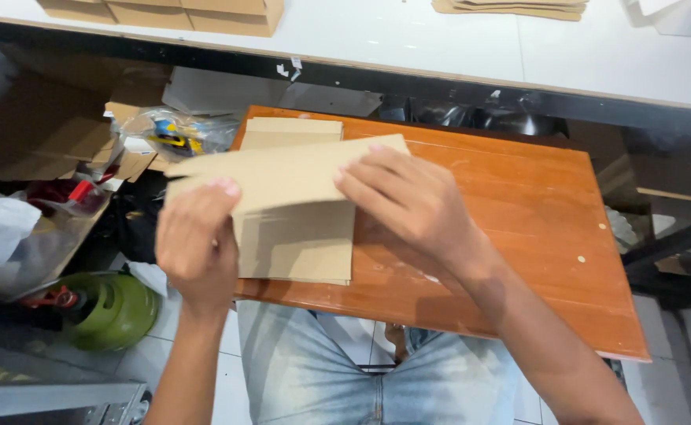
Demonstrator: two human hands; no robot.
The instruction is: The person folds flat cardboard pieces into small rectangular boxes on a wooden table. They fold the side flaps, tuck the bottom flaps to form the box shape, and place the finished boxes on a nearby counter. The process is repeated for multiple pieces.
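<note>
I judge I'm mid-fold: my left hand point(197, 245) and right hand point(408, 201) both pinch the cardboard sheet point(282, 177) above the stack point(298, 236) at the worktop's point(519, 220) nine o'clock; next needs a firm crease.

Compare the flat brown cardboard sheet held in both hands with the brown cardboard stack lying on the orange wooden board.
The flat brown cardboard sheet is lifted and tilted, gripped by the left hand and right hand; the brown cardboard stack lies flat on the orange wooden board. The sheet is single; the stack has several layers. Both are plain brown.
</note>
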